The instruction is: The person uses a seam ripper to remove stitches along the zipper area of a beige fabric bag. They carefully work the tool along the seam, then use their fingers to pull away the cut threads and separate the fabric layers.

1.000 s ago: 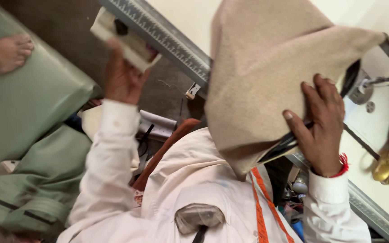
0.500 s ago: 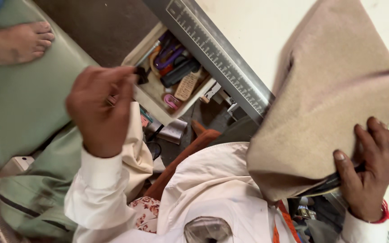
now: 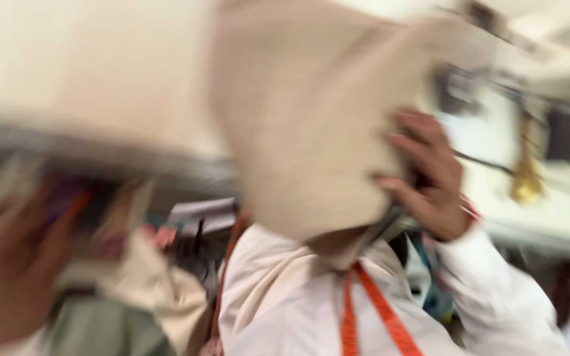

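The picture is heavily blurred by motion. My right hand [image 3: 430, 178] grips a folded beige cloth [image 3: 305, 125] from its right side and holds it up over the table edge. A dark flat thing seems pinched under the cloth by the same fingers. My left hand [image 3: 8, 270] is a blur at the lower left, close to an open drawer [image 3: 100, 204] of small coloured items under the table. Whether it holds anything cannot be made out. Both sleeves are white.
A pale table top [image 3: 67, 72] with a grey front edge fills the upper left. Brass-coloured scissors [image 3: 526, 175] lie on the table at the right. A white garment [image 3: 278, 296] with an orange strap [image 3: 371, 310] lies below, and green fabric [image 3: 100, 329] is at the bottom left.
The view has swung and blurred. My left hand has dropped from the drawer to the lower left corner. The right hand still holds the beige cloth, now nearer the middle.
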